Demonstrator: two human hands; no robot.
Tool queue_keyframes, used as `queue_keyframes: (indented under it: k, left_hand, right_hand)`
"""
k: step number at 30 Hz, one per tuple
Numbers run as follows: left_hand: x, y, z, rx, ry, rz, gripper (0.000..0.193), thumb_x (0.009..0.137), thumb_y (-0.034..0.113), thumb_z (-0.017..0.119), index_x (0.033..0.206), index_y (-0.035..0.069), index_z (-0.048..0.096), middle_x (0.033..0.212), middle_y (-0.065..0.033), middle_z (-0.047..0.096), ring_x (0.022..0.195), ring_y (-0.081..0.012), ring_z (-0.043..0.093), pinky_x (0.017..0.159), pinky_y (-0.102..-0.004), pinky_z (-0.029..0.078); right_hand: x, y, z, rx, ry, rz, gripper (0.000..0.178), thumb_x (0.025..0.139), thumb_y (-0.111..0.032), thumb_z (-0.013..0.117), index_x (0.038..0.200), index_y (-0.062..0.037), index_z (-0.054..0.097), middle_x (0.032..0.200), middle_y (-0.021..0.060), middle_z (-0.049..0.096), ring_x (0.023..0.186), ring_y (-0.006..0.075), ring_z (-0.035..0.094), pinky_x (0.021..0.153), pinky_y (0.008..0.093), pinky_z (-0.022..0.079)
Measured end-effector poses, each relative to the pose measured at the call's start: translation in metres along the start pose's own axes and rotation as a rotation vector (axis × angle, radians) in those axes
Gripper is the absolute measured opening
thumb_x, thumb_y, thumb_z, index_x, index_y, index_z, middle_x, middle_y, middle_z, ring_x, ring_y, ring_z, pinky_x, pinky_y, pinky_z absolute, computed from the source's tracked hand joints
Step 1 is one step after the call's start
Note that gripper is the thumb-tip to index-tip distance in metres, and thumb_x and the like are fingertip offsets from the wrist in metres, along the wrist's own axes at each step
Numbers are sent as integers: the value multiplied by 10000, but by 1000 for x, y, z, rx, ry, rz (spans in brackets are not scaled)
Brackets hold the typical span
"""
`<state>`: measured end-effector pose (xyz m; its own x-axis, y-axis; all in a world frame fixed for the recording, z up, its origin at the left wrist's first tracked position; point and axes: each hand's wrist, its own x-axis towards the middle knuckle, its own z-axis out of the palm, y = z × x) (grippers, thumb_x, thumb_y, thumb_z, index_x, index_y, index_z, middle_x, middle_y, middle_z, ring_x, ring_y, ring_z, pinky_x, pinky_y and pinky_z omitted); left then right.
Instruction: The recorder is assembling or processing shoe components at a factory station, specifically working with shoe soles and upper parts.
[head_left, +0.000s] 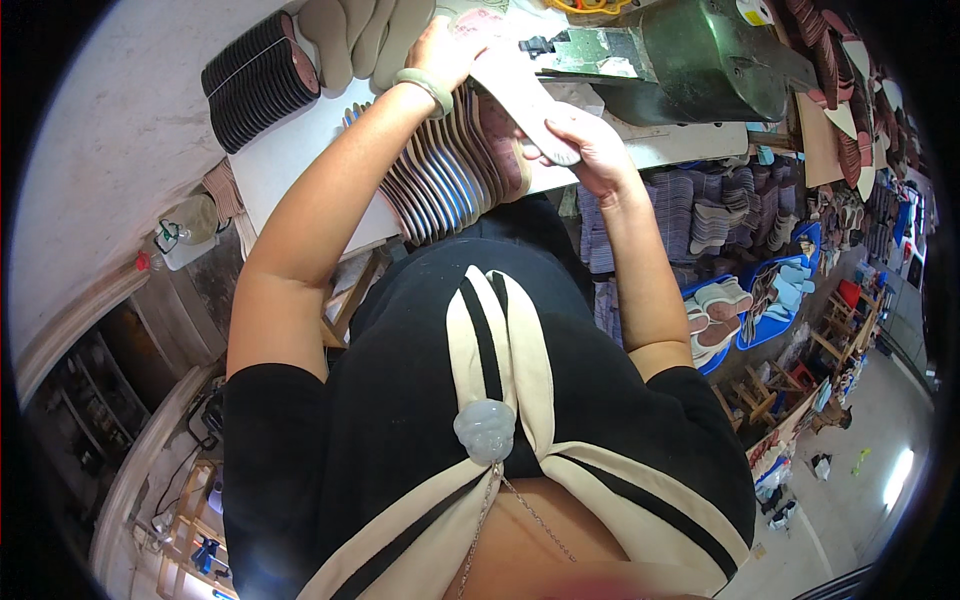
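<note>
A pale, shoe-shaped insole (518, 92) is held slantwise over the table between both of my hands. My left hand (445, 55), with a light bangle at the wrist, is closed at its far end, beside a pink-patterned patch. Around the near, rounded end are the fingers of my right hand (592, 150), thumb on top. Just below the insole, a row of insoles (435, 170) stands on edge along the white table (290, 165), with a pink-patterned one at its right end. Right of my hands sits a dark green machine (700, 60), apart from them.
Tied dark soles (258, 80) and loose grey soles (330, 40) lie at the far left of the table. A yellow ring-shaped item (590, 5) is at the far edge. Piled soles (665, 215) and blue bins (770, 320) of slippers stand to the right.
</note>
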<state>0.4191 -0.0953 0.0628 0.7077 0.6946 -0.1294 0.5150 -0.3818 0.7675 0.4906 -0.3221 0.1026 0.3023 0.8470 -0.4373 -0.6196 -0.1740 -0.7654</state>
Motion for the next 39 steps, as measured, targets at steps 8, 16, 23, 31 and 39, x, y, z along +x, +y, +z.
queue_keyframes:
  k: [8,16,23,31,39]
  left_hand:
    - [20,-56,-8,-190,171,-31,719,685,556,696,1113,-1,548,1077,-213,616,1019,-325,597,860,-375,466]
    - [-153,-164,-23,-122,377,-419,752,771,412,690,1264,-64,380,1153,-248,465,1036,-316,493,891,-397,417]
    - [-197,-165,-10,-715,196,-545,710,825,227,672,1363,1,268,1062,-133,530,859,-158,555,741,-279,475]
    - [-197,-107,-15,-917,230,-287,489,907,188,546,1326,71,322,1114,-66,503,945,-137,526,788,-282,467]
    - [-157,-49,-44,-1207,-432,-315,259,892,157,563,1126,46,547,997,-53,634,879,-169,635,795,-325,528]
  right_hand:
    - [27,-3,43,6,9,-8,336,913,-98,470,1179,106,467,1021,201,606,834,311,667,600,272,566]
    - [149,26,122,-1215,215,-628,453,879,-255,539,1230,20,459,1100,224,582,1009,347,585,838,392,478]
    - [106,64,121,-1380,-148,-176,375,823,-276,619,1112,-37,612,1062,175,630,965,290,626,855,366,484]
    - [59,91,98,-766,65,-256,390,835,-66,609,1213,2,538,1156,109,613,1008,137,598,873,257,465]
    - [17,30,63,-223,-139,54,435,797,-87,654,1204,21,545,1063,52,629,924,112,584,824,270,484]
